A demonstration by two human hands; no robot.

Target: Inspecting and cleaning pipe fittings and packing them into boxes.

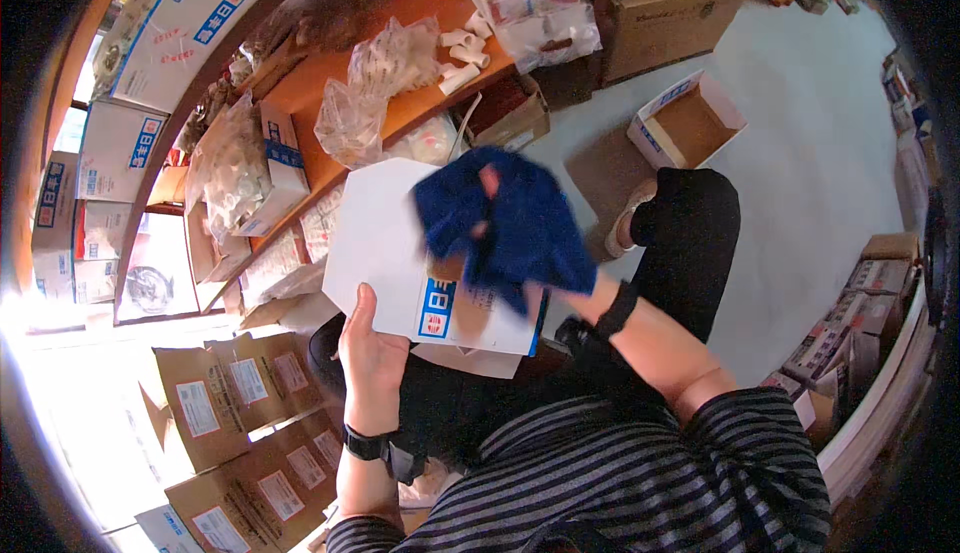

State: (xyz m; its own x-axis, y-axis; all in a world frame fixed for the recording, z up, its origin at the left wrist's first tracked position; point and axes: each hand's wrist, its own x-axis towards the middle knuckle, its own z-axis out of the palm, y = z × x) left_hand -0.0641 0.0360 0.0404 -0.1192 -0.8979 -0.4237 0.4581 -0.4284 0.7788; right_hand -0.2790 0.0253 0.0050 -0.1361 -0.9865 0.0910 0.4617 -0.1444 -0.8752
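Note:
A white cardboard box [380, 233] with blue printing is held over my lap. My left hand [372, 348] grips its lower left side, thumb along the front. My right hand [525, 253] is shut on a dark navy cloth [510, 203], which hides most of its fingers and is blurred over the box's right part. A few fingertips show through the folds of the cloth.
An orange shelf [305, 78] on the upper left bears bagged parts and white pipe fittings [465, 53]. An open white box [690, 93] stands on the floor. Brown cartons [215, 403] are stacked at lower left; more cartons [850, 313] line the right.

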